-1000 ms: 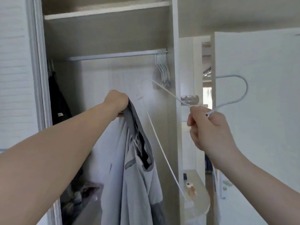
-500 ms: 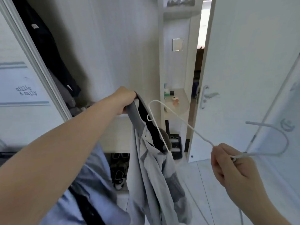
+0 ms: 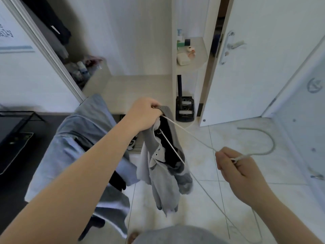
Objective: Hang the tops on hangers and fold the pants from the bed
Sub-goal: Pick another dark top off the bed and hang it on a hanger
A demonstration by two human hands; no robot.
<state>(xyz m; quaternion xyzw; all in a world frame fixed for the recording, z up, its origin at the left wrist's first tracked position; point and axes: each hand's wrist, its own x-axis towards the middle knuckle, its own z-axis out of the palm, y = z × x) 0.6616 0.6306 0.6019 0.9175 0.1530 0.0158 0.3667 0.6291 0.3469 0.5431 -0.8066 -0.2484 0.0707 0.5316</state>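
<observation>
A light grey top (image 3: 163, 175) with a darker grey collar and black lining hangs from my left hand (image 3: 145, 114), which grips it at the collar. My right hand (image 3: 235, 166) pinches a white wire hanger (image 3: 193, 136) at the base of its hook. The hook curves out to the right of that hand. One arm of the hanger reaches into the neck opening of the top, just under my left hand. More clothes in pale blue (image 3: 84, 148) hang draped over my left forearm.
The open wardrobe (image 3: 133, 50) stands ahead, with dark clothes (image 3: 51, 23) at its upper left and small items on its floor. A side shelf (image 3: 191, 55) holds toiletries. A white door (image 3: 255, 59) stands open on the right. Tiled floor (image 3: 228, 194) lies below.
My view has tilted down from the wardrobe rail to the floor. Both hands have come lower and the hanger's arm has slid into the neck of the grey top.
</observation>
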